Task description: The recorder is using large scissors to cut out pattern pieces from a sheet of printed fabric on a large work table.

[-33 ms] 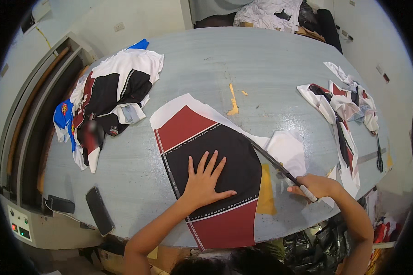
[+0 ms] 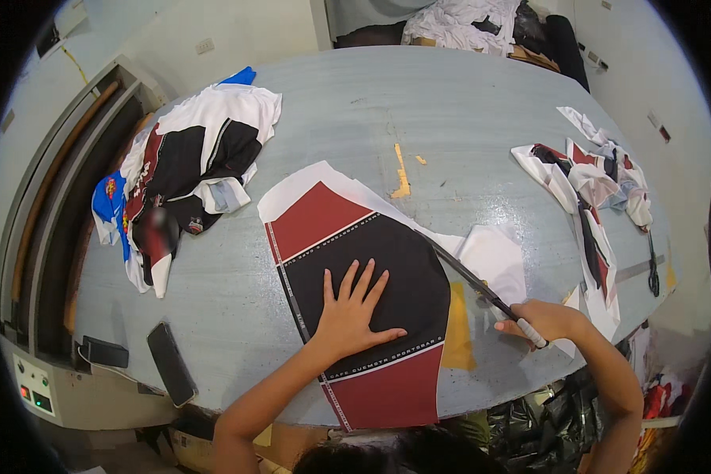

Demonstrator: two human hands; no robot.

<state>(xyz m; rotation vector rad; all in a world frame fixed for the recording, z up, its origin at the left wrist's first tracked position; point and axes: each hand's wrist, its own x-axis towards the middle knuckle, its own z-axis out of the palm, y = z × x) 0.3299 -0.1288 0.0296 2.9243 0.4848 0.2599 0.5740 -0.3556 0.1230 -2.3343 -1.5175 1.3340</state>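
A cut fabric panel [image 2: 403, 292], black in the middle with maroon ends and white trim lines, lies flat on the table before me. My left hand [image 2: 351, 312] rests on its black part, palm down with fingers spread. In my right hand [image 2: 541, 322] is a long pair of scissors [image 2: 478, 282], seen nearly edge-on, with a pale-wrapped handle. The fingers are closed round that handle, and the dark blades reach to the panel's upper right edge. White margin fabric [image 2: 320, 175] borders the panel's far end. A white scrap [image 2: 494, 261] lies beyond the blades.
On the grey-blue table [image 2: 324, 103], a garment-piece pile [image 2: 189, 158] lies left and fabric offcuts [image 2: 592, 186] lie right. A phone [image 2: 171, 363] and black box [image 2: 105, 352] sit near left. Black-handled scissors [image 2: 653, 272] lie far right. A roller machine [image 2: 63, 205] flanks the table.
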